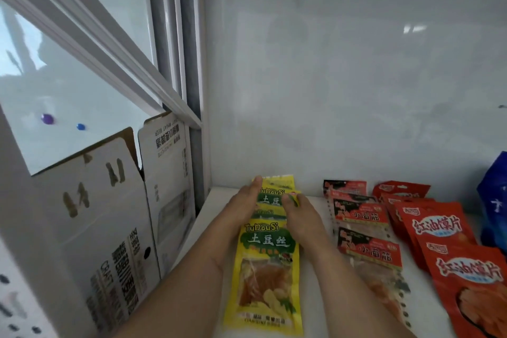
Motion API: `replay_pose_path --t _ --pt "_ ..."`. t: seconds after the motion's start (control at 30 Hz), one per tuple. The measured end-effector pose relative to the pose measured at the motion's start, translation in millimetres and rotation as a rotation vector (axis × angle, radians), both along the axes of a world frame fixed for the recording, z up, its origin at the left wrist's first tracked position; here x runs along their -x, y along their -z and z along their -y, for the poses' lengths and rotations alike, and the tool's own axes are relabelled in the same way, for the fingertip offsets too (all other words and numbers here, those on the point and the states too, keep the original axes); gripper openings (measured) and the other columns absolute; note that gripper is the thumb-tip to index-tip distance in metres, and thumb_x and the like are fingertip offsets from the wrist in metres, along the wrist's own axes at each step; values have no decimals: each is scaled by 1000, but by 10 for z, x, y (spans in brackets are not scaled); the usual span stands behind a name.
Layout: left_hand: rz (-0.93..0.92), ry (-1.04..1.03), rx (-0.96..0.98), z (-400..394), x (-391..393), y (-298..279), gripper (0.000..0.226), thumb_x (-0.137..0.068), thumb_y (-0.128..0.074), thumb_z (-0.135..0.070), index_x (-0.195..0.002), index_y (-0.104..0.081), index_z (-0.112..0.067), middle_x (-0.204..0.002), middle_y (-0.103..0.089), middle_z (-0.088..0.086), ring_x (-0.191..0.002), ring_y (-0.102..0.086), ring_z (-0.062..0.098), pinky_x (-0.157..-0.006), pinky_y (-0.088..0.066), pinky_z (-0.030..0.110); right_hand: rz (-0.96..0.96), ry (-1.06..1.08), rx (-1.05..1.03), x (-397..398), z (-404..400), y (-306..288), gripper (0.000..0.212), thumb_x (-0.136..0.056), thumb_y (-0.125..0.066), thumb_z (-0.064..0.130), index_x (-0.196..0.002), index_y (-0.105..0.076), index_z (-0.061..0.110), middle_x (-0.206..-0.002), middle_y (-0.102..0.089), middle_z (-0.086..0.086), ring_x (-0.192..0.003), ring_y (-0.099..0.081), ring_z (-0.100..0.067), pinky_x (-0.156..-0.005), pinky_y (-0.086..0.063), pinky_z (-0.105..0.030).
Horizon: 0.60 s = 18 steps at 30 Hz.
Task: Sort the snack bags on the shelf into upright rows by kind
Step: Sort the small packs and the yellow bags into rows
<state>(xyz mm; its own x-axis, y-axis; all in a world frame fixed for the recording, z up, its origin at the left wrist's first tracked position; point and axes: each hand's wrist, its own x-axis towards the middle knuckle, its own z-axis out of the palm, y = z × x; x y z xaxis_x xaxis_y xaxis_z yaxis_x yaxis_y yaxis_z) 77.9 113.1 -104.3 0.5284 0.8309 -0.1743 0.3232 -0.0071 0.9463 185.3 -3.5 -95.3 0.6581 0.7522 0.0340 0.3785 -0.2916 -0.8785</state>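
White shelf board (315,269) and a pale back wall (343,77) frame the scene, with printed cardboard boxes (123,228) standing outside the shelf's left side. Nearest that side runs the row of yellow potato-strip bags (264,263), one behind another from the front edge toward the wall. The person's left hand (244,203) lies along the row's left flank, its fingers (256,182) straight and close together, reaching the rearmost bag. The right hand (297,214) flanks the other side, its thumb pressing on the face of a middle bag; whether its remaining fingers curl behind the bags cannot be told. Just right of that hand sits a row of clear-and-red gluten-snack bags (367,236), then a row of red chili-chip bags (439,239), and a blue bag (493,200) at the far edge.

The bags appear to lean back rather than stand, so the yellow row probably still needs squaring. These thin, slick pouches would likely slide over each other if squeezed unevenly, fanning out or toppling flat. Releasing both hands at once might let the row slump forward off the front edge. The right forearm passes close to the gluten-snack row, and a careless withdrawal could knock those bags askew
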Motion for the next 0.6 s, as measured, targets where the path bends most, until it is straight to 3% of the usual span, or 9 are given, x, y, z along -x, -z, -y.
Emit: replay_pose_path --t 0.1,0.2,0.27,0.3,0.37,0.4,0.5,0.6 --pt "48 57 73 367 74 -456 64 -95 -32 -73 -97 -74 -24 -89 -79 0 -83 -75 19 -84 -58 34 -5 -17 15 -85 -65 16 113 -62 -30 89 -154 -31 22 -157 -40 -3 -134 -50 -28 -104 -47 -52" --pt "87 67 86 367 52 -498 59 -100 -31 -64 -97 -71 -21 -82 -79 2 -76 -75 19 -81 -58 35 27 -23 52 -96 -52 -46 93 -84 -37 78 -156 -28 19 -159 -36 -5 -139 -44 -30 -109 -42 -52" --pt "111 48 66 320 111 -465 62 -97 -33 -70 -111 -68 -21 -100 -78 5 -89 -75 21 -88 -59 39 70 9 57 -159 -74 -45 89 -90 -37 74 -156 -27 15 -161 -32 -8 -144 -37 -30 -114 -35 -50" --pt "99 53 67 295 138 -426 74 -88 -34 -81 -123 -63 -22 -118 -73 6 -101 -73 23 -95 -56 44 83 22 59 -176 -78 -69 96 -85 -35 80 -156 -29 15 -161 -31 -9 -144 -36 -31 -114 -34 -51" --pt "-39 23 -24 373 239 -446 105 -71 -30 -97 -146 -44 -25 -150 -51 5 -130 -56 26 -112 -41 48 106 20 79 -207 -113 -126 104 -79 -32 86 -155 -30 15 -161 -31 -11 -144 -36 -32 -115 -33 -51" --pt "-127 -8 -95 487 311 -477 104 -76 -29 -93 -154 -33 -24 -159 -38 4 -141 -43 27 -118 -32 45 112 9 98 -211 -125 -164 100 -83 -35 83 -155 -29 14 -161 -29 -11 -144 -35 -32 -115 -31 -49" --pt "-348 -29 -245 857 521 -452 90 -94 -32 -72 -161 -10 -16 -167 -14 8 -152 -20 26 -120 -22 39 132 -40 143 -223 -174 -213 98 -84 -36 81 -156 -26 14 -161 -29 -13 -144 -35 -34 -116 -31 -49" --pt "-591 18 -374 1274 679 -321 95 -89 -27 -79 -160 -5 -20 -168 -8 7 -152 -16 27 -120 -21 45 130 -98 194 -196 -181 -216 115 -69 -29 92 -155 -29 15 -159 -33 -14 -142 -38 -34 -115 -32 -50"
